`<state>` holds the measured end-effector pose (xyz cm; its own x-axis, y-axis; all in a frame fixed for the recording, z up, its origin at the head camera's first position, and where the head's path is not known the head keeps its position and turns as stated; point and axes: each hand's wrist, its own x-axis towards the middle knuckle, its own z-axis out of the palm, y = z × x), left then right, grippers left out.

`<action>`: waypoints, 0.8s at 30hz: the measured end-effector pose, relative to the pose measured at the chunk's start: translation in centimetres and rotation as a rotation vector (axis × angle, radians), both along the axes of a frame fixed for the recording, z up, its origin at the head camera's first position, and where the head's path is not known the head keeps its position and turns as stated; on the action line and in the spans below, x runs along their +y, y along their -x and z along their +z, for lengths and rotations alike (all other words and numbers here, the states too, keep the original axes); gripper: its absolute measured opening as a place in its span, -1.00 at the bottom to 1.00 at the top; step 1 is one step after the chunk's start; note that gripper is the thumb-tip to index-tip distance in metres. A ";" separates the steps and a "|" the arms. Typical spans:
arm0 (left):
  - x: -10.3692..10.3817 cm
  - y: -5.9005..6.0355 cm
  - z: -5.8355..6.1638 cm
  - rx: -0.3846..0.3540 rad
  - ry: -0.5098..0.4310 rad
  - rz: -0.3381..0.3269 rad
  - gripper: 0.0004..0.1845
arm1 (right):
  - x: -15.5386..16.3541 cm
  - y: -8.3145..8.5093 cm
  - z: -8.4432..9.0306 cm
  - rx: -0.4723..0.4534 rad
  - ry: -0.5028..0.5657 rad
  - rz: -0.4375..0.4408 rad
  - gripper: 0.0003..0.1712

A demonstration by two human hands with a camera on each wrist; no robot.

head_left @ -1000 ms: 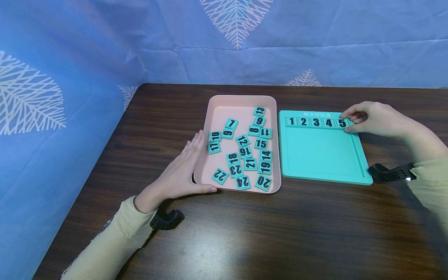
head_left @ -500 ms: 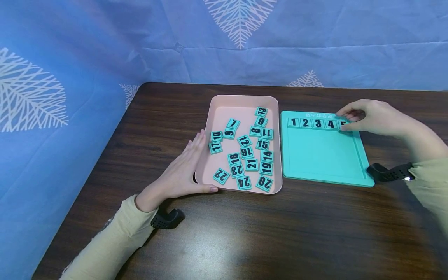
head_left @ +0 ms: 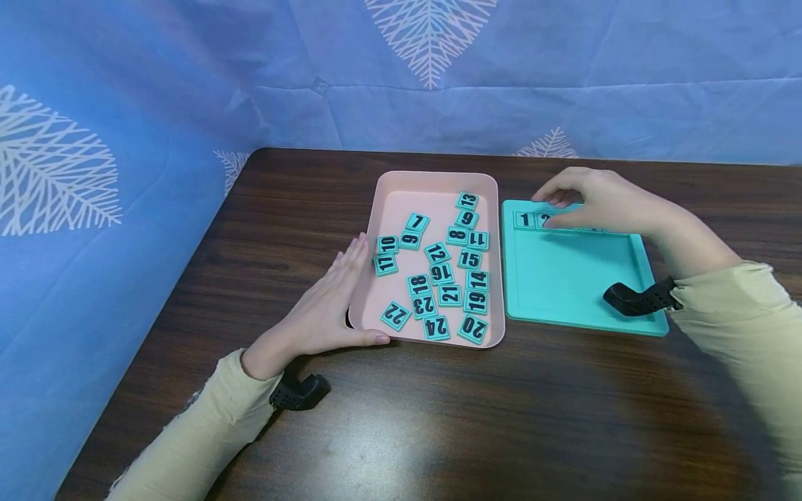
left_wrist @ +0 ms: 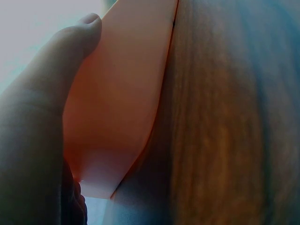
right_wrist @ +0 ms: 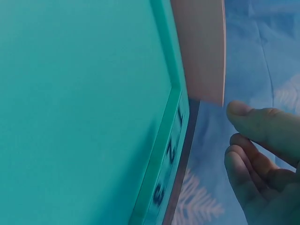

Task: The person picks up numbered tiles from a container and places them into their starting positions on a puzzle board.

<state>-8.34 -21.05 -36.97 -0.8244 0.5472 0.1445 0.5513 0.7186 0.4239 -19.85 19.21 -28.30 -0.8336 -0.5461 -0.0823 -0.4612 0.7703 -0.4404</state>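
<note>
While your right hand (head_left: 610, 198) hangs over the upper part of the green board (head_left: 564, 278), its fingers (right_wrist: 239, 171) bend loosely, apart from the thumb (right_wrist: 265, 124), with nothing seen between them; whether they touch the board, you cannot tell from these views. Below them runs a row along the board's top: tile 1 (head_left: 525, 220), tile 2 (right_wrist: 170, 151) and tile 3 (right_wrist: 158, 194) can be read, the rest mostly hidden by the hand. Your left hand (head_left: 319, 303) lies with straight fingers against the left wall of the pink tray (head_left: 407, 191), left thumb (head_left: 372, 337) at its near edge, not clasping it. Inside lie the loose tiles (head_left: 449, 294), turned various ways, several touching.

Handling, judged: each tile looks light, stiff and smooth, likely to slide if nudged. You do best to pinch one by opposite edges, starting where a gap leaves them free, as around tile 22 (head_left: 396, 315).

Change from one second earlier: your right hand is no longer at the tile 5 end; it sits further left along the row. Left hand and loose tiles keep their places on the table (head_left: 438, 424).
</note>
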 end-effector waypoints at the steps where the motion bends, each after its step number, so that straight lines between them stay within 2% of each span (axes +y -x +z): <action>1: 0.0 0.0 0.0 0.000 -0.002 -0.001 0.37 | -0.5 0.0 0.0 0.002 0.007 0.019 -0.55; 12: -0.1 0.0 -0.1 0.005 -0.003 -0.005 0.37 | -4.3 0.5 -0.1 0.021 0.060 0.108 -0.58; 19: -0.1 0.1 -0.2 0.005 -0.001 -0.004 0.37 | -6.5 1.2 -0.6 0.038 0.098 0.193 -0.67; 24: 0.0 0.0 -0.1 0.007 -0.009 -0.004 0.37 | -8.6 1.6 -0.9 0.000 0.114 0.231 -0.67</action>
<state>-8.38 -21.09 -37.05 -0.8213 0.5489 0.1551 0.5568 0.7125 0.4270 -21.48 10.58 -29.23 -0.6860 -0.7276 -0.0088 -0.6190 0.5898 -0.5186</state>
